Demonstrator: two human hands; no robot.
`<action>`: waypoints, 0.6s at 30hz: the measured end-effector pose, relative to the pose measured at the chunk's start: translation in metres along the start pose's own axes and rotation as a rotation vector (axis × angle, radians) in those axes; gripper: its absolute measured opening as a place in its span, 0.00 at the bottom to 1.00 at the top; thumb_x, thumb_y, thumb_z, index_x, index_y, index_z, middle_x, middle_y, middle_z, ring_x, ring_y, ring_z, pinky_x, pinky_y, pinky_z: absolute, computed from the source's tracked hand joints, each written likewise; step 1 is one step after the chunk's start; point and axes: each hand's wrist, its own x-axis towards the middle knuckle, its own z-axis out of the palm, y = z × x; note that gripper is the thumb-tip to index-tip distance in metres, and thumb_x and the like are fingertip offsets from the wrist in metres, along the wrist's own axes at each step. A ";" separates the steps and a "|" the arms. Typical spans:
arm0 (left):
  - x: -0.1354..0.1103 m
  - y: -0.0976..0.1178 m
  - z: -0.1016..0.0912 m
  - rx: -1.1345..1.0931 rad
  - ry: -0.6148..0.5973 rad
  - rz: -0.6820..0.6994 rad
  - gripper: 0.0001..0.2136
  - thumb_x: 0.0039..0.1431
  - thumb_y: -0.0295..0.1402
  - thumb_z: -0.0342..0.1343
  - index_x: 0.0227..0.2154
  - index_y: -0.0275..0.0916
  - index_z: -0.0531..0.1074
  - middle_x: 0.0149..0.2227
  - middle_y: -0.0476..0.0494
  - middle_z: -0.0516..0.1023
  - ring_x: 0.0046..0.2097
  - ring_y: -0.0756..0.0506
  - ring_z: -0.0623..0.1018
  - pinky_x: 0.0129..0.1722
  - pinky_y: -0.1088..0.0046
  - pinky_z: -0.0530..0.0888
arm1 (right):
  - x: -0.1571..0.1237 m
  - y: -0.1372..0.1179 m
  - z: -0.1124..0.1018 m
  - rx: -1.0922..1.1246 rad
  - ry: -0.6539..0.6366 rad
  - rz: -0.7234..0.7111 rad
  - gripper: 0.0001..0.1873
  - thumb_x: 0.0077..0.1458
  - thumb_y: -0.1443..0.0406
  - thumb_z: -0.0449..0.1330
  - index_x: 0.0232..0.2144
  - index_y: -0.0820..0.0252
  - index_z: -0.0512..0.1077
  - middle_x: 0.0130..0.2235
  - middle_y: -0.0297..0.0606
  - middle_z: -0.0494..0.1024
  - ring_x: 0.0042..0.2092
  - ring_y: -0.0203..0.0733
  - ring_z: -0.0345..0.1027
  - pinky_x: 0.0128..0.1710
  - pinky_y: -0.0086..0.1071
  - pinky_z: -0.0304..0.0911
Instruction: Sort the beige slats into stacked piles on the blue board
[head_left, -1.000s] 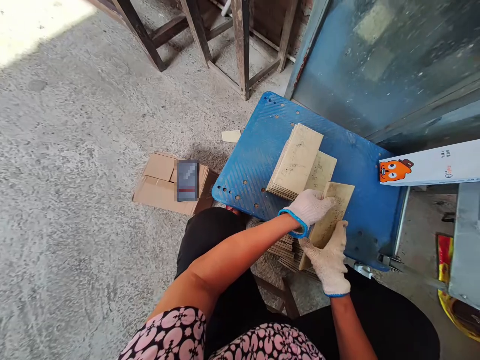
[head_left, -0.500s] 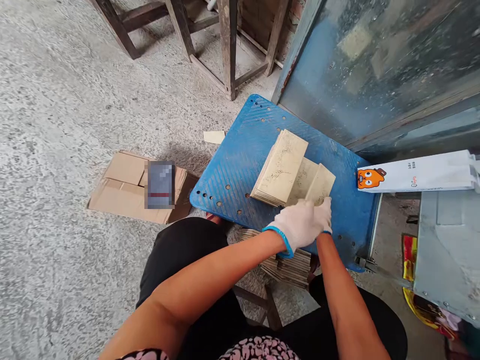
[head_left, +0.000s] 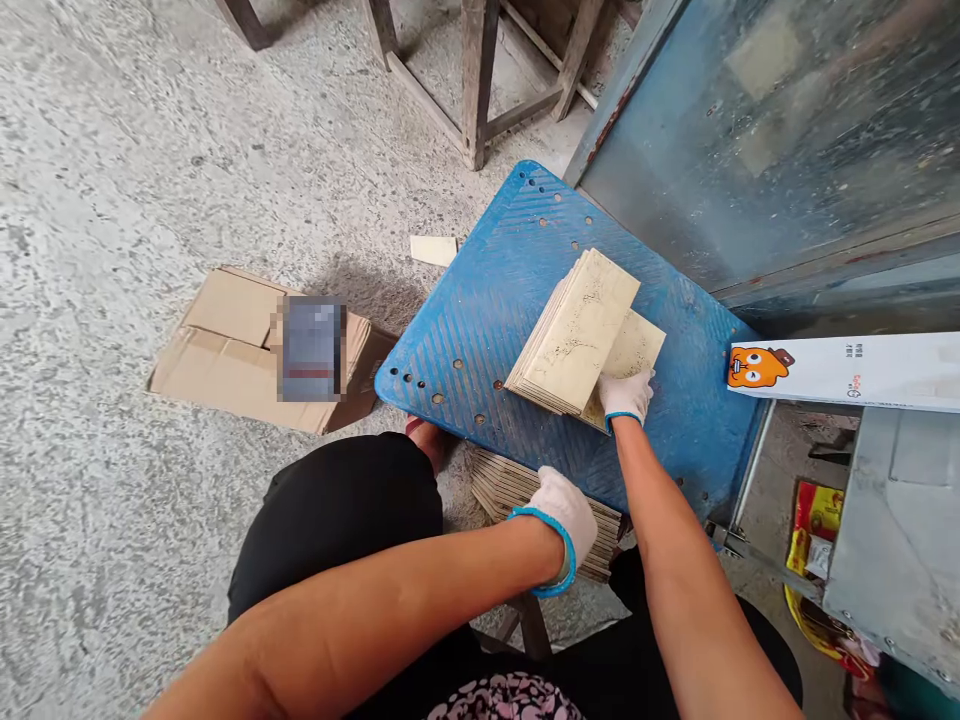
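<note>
On a blue plastic board [head_left: 465, 320] lies a stack of thin cream rectangular panels [head_left: 581, 330] with dark specks. A lower cream panel [head_left: 637, 343] sticks out crosswise from under its right side. My right hand [head_left: 628, 395], in a white glove with a blue cuff, rests with bent fingers on the near edge of that lower panel. My left hand [head_left: 566, 505], gloved alike, is nearer to me, just past the board's near edge and over a second stack of panels [head_left: 499, 485] below. Its fingers curl out of sight, so any hold there is hidden.
A cardboard box [head_left: 217, 330] with a blurred dark object on it stands left on the floor. One loose panel [head_left: 433, 250] lies beyond the board. To the right are a white printed carton [head_left: 825, 370] and a metal casing [head_left: 892, 520]; wooden stool legs [head_left: 476, 90] stand behind.
My left hand has moved off the panels on the board, down towards me over the lower stack. The narrow raised strip by my right hand no longer shows. The view has shifted slightly.
</note>
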 end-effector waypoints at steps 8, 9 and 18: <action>0.018 0.008 0.006 -0.058 -0.121 0.002 0.20 0.53 0.22 0.58 0.50 0.31 0.79 0.43 0.20 0.81 0.48 0.26 0.79 0.45 0.42 0.70 | 0.003 -0.014 0.009 -0.052 0.000 0.070 0.57 0.45 0.50 0.68 0.68 0.60 0.45 0.59 0.63 0.62 0.57 0.61 0.67 0.51 0.48 0.67; 0.019 0.010 0.007 -0.053 -0.118 -0.006 0.20 0.54 0.22 0.57 0.50 0.31 0.79 0.42 0.21 0.81 0.47 0.26 0.79 0.44 0.43 0.71 | 0.003 -0.014 0.010 -0.052 -0.007 0.084 0.56 0.45 0.50 0.68 0.68 0.59 0.46 0.59 0.63 0.62 0.57 0.61 0.67 0.51 0.48 0.68; 0.013 0.015 0.013 0.040 -0.114 0.002 0.23 0.55 0.21 0.54 0.55 0.33 0.76 0.47 0.21 0.80 0.48 0.27 0.79 0.46 0.41 0.69 | 0.001 -0.005 0.012 0.000 -0.008 0.040 0.59 0.45 0.52 0.68 0.69 0.64 0.42 0.59 0.63 0.61 0.58 0.63 0.66 0.55 0.49 0.65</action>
